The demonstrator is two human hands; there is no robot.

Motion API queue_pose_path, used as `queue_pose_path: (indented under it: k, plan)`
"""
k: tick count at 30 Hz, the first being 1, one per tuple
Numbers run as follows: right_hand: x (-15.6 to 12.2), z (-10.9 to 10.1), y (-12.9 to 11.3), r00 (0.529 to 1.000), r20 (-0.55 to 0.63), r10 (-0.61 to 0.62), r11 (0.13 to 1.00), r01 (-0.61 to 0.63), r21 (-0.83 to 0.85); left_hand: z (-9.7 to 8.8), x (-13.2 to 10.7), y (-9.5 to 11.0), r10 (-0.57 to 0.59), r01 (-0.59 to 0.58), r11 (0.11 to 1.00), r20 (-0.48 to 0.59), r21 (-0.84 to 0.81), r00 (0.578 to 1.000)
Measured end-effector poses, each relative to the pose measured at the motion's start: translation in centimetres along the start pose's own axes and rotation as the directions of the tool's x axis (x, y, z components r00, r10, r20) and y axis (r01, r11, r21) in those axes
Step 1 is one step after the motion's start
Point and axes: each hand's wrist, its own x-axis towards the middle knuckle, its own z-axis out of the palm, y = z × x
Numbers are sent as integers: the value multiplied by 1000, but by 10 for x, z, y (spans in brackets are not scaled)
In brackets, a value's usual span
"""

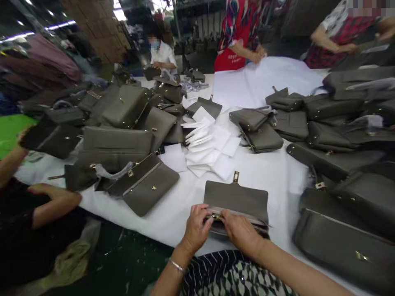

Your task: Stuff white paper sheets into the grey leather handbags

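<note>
An olive-grey handbag [236,199] lies in front of me on the white-covered table, its flap folded back and a metal clasp tab [236,176] pointing away. My left hand [196,226] pinches the left side of the bag's mouth, thumb and fingers closed on the edge. From the right, my right hand [241,231] grips the same opening, its fingers curled at the rim. Between the two hands a bit of gold-coloured metal shows, too small to name. The bag's inside is mostly hidden by my hands.
White folded sheets [205,148] lie in a loose pile beyond the bag. Similar handbags [151,185] crowd the left, and more bags [342,242] are heaped on the right. A co-worker's arm [55,201] reaches in at left. Other people stand across the table [148,226].
</note>
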Motion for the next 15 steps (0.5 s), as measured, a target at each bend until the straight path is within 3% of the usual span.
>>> queue_pose_path:
  k: [8, 12, 15]
  plan:
    - [-16, -19, 19, 994, 32, 100, 987, -103, 126, -4, -3, 5, -11, 10, 999, 27, 32, 1000]
    - [-43, -29, 46, 986, 29, 162, 985, -163, 64, -7, 0, 8, -14, 11, 999, 52, 53, 999]
    - [-73, -32, 70, 982, -14, 189, 970, -184, 158, -6, -4, 4, 19, -25, 996, 70, 89, 997]
